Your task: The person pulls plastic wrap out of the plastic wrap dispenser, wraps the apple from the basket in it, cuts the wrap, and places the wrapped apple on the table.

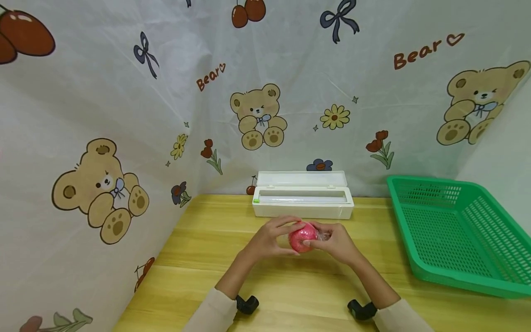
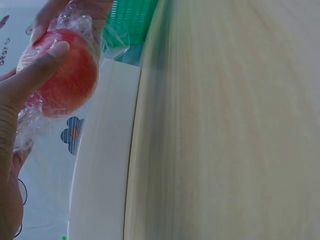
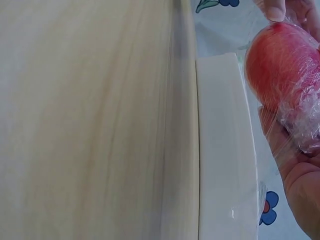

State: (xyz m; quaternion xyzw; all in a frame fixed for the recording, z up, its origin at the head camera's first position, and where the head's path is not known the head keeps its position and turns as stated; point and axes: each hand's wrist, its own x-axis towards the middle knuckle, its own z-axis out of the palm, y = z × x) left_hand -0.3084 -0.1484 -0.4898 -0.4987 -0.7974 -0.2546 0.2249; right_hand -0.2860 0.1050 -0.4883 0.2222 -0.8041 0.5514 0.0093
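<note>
A red apple (image 1: 299, 236) in clear cling film is held up over the table between both hands. My left hand (image 1: 271, 238) grips its left side; in the left wrist view the left thumb lies across the apple (image 2: 72, 75). From the right, my right hand (image 1: 338, 244) holds the apple with thumb and fingers. Bunched cling film (image 1: 322, 236) sticks out beside the right fingers. The right wrist view shows crumpled film (image 3: 305, 112) over part of the apple (image 3: 275, 60). Some fingertips are hidden behind the fruit.
Behind the hands stands a white cling film box (image 1: 303, 211) with its lid raised. A green plastic basket (image 1: 415, 249) sits at the right of the wooden table (image 1: 199, 258). Bear-printed cloth (image 1: 290, 60) hangs along the back and left.
</note>
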